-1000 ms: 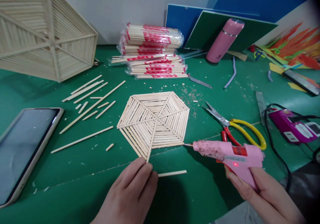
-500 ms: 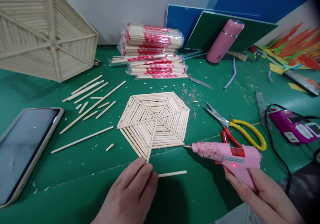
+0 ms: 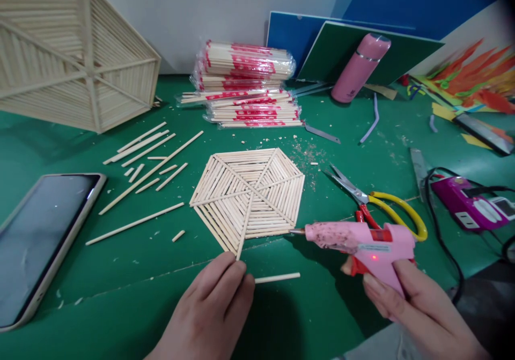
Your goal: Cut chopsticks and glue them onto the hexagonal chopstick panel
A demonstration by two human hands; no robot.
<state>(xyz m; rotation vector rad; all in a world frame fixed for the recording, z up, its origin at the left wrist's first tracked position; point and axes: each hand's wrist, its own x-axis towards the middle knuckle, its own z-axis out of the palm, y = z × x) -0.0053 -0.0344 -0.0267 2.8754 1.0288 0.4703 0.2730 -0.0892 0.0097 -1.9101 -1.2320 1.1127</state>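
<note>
A flat hexagonal panel of wooden chopsticks [image 3: 225,188] lies on the green table, with sticks laid in rows between spokes. My left hand [image 3: 213,301] has its fingers pressed together on the end of the panel's near spoke. From beside those fingers a loose cut stick [image 3: 277,278] sticks out to the right; its left end is hidden by the hand. My right hand [image 3: 414,301] grips a pink hot glue gun [image 3: 362,244], its red light lit. The gun's metal nozzle is at the panel's near right edge, seemingly touching a stick there.
Cut sticks [image 3: 148,175] lie to the left, beside a phone [image 3: 52,242]. A larger stick panel [image 3: 120,65] leans at back left. Behind are wrapped chopsticks [image 3: 249,86] and a pink flask [image 3: 360,70]. Yellow-and-red-handled scissors [image 3: 362,193] and a purple power strip [image 3: 466,204] stand right.
The glue gun has shifted slightly left and up, its nozzle now over the panel's near right edge. My left hand has stayed in place.
</note>
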